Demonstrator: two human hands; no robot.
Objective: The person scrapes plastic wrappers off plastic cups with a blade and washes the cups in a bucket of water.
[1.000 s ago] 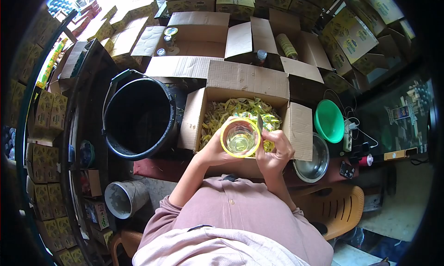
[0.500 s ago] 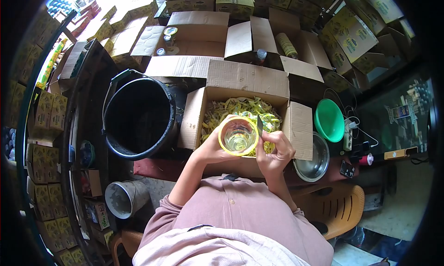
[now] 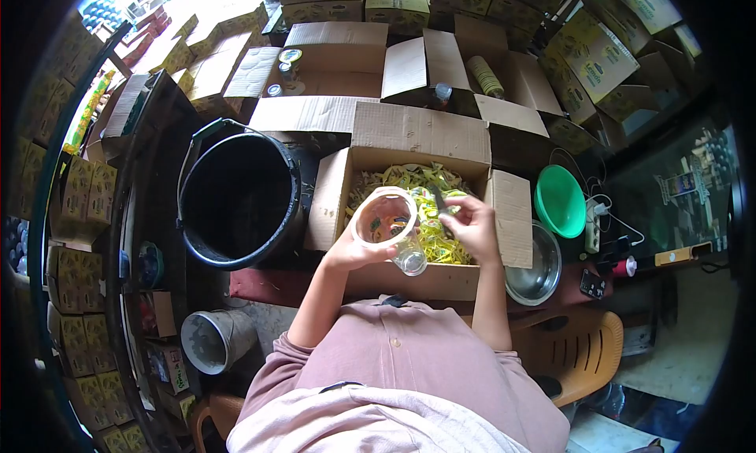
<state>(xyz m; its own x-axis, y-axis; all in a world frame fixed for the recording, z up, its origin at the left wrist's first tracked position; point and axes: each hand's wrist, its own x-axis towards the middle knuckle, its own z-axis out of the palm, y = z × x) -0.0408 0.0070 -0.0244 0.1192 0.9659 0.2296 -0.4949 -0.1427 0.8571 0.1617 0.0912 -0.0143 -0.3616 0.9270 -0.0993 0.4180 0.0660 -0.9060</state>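
My left hand [image 3: 352,250] is closed around a clear plastic cup [image 3: 410,258], its open mouth tilted up towards me. The cup has a pale rim and a coloured print on its wall. To its right, my right hand [image 3: 475,226] pinches a small dark knife [image 3: 438,198], its blade pointing up and away, apart from the cup. Both hands are over an open cardboard box [image 3: 421,130] holding a heap of yellow-green plastic strips [image 3: 442,248].
A large black bucket [image 3: 189,228] stands left of the box, with a grey bucket [image 3: 214,339] lower down. On the right are a green basin [image 3: 560,201], a metal bowl [image 3: 549,284] and a power strip [image 3: 594,236]. Behind, an open carton [image 3: 335,39] and stacked cups [image 3: 485,76].
The cup has tilted and turned, its base now showing at lower right. Its rim looked yellow before and is pale now. My right hand and knife have moved up and away from the cup.
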